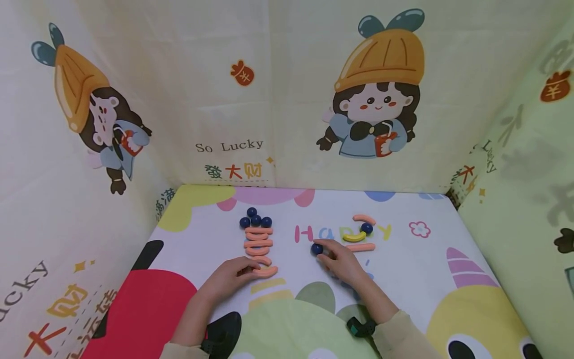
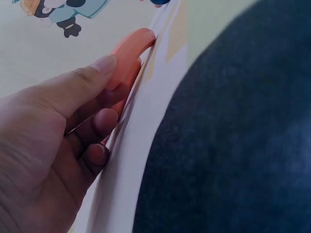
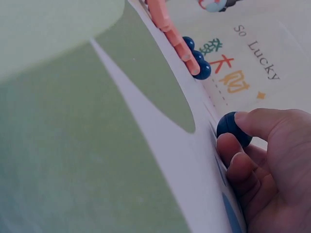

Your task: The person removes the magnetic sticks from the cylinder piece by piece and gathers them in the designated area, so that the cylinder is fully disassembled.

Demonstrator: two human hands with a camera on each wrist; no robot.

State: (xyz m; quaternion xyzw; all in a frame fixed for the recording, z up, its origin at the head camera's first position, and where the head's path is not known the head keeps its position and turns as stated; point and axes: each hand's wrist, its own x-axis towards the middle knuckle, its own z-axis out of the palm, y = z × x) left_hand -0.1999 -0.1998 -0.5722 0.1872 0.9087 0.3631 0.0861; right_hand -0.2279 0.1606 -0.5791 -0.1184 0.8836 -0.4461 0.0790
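Note:
My left hand (image 1: 228, 280) pinches a curved pink sausage-shaped piece (image 1: 265, 272) between thumb and fingers, at the near end of a column of similar pink pieces (image 1: 258, 244). The left wrist view shows the thumb on top of this piece (image 2: 130, 57). Several dark blue balls (image 1: 255, 220) sit clustered at the column's far end. Right of the column, my right hand (image 1: 344, 263) holds another dark blue ball (image 1: 316, 249) close over the table. Thumb and fingertips grip that ball (image 3: 231, 129) in the right wrist view.
Beyond my right hand lie a yellow banana-shaped piece (image 1: 355, 238), a blue ball (image 1: 366, 228), a curved pink piece (image 1: 364, 219) and a straighter pink one (image 1: 361, 247). They rest on a cartoon-printed tabletop (image 1: 403, 259). Printed cloth walls (image 1: 296, 99) enclose its back and sides.

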